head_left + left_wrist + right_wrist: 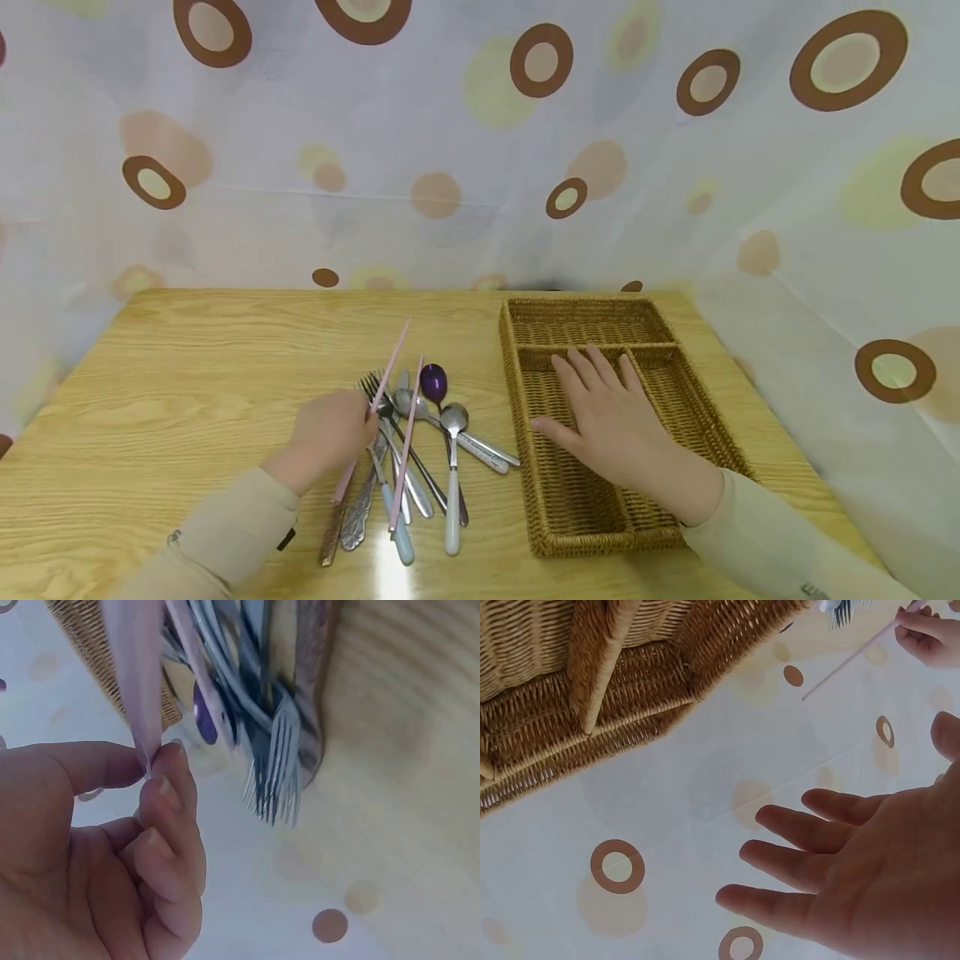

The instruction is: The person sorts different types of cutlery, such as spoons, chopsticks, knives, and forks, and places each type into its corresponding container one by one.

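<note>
My left hand [330, 437] pinches a pink chopstick [392, 360] between thumb and fingertips, above the left side of a cutlery pile. A second pink chopstick [407, 454] lies across that pile. Under and beside it are several forks [276, 761], a purple spoon [433, 383], a white-handled spoon [453, 492] and a light-blue handle [397, 525]. My right hand [611, 425] is spread over the wicker basket [525, 450], fingers apart and holding nothing. In the right wrist view its palm shows bare.
The basket's dividers form a wide back compartment [577, 321] and long front ones, partly covered by my right hand and forearm. Wooden table [187, 358] extends left of the cutlery. A patterned cloth [450, 167] hangs behind and along the sides.
</note>
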The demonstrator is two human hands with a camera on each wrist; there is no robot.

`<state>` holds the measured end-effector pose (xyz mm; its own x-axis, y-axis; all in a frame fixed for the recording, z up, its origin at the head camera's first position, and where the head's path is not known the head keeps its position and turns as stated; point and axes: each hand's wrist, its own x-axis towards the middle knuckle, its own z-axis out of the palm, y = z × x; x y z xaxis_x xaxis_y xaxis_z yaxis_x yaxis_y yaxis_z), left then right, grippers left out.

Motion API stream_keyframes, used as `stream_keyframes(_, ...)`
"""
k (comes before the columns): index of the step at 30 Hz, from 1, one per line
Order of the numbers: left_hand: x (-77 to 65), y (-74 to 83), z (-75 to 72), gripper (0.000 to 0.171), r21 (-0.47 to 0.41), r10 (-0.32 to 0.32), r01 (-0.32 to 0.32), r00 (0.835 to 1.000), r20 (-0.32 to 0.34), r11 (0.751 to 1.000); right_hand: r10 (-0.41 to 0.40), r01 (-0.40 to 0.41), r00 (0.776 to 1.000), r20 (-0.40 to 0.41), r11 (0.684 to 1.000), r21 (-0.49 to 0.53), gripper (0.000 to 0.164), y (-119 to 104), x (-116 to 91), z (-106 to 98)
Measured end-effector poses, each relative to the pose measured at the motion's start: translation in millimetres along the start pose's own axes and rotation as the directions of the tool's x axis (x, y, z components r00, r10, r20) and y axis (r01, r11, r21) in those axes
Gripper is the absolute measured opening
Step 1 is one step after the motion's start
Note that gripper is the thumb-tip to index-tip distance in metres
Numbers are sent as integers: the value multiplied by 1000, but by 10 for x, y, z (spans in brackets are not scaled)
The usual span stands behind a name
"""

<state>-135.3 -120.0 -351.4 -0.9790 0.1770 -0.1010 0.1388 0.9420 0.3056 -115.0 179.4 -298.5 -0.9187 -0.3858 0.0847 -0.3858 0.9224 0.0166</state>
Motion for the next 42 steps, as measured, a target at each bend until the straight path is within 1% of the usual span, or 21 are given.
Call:
stream_keyframes(3,39,41,-84,30,11,22,-22,1000,-5,1000,-5,5,1000,-7,1000,-21,77,19,55,-23)
stream_keyframes(7,103,122,-173,26,49,55,-54,998,-20,997,-22,21,1000,-23,999,-42,76,32,123,-36)
stream_keyframes(11,165,252,-250,21,74,94,-92,995,-24,993,-46,43,998,-40,997,-66,76,11,187,-55)
stream_keyframes(14,204,373,-298,19,87,117,-117,993,1,989,-61,56,997,-55,995,-83,75,-16,247,-69)
stream_keyframes(20,279,608,-347,13,117,155,-157,988,25,981,-83,76,995,-62,992,-102,71,-79,378,-89)
stream_keyframes(23,322,697,-354,14,138,169,-173,985,36,975,-97,90,993,-61,989,-114,69,-112,434,-96)
stream_keyframes(28,376,821,-348,14,197,211,-216,976,44,956,-134,120,987,-88,983,-140,62,-161,508,-99)
stream_keyframes(31,378,909,-338,11,221,236,-242,970,53,945,-168,149,980,-110,976,-160,57,-182,524,-75)
stream_keyframes(34,370,992,-325,12,219,267,-271,963,46,938,-216,192,969,-120,964,-186,47,-203,537,-41)
stream_keyframes(36,362,1037,-315,13,211,294,-292,956,25,933,-249,221,960,-131,955,-196,36,-209,544,-15)
stream_keyframes(39,354,1084,-298,16,209,338,-328,941,-12,921,-268,237,953,-142,949,-206,15,-204,552,16)
stream_keyframes(41,354,1104,-292,17,199,356,-345,934,-23,917,-268,235,952,-150,949,-208,5,-193,552,23)
stream_keyframes(42,355,1109,-287,16,193,361,-350,932,-24,916,-268,234,952,-152,949,-210,3,-185,550,25)
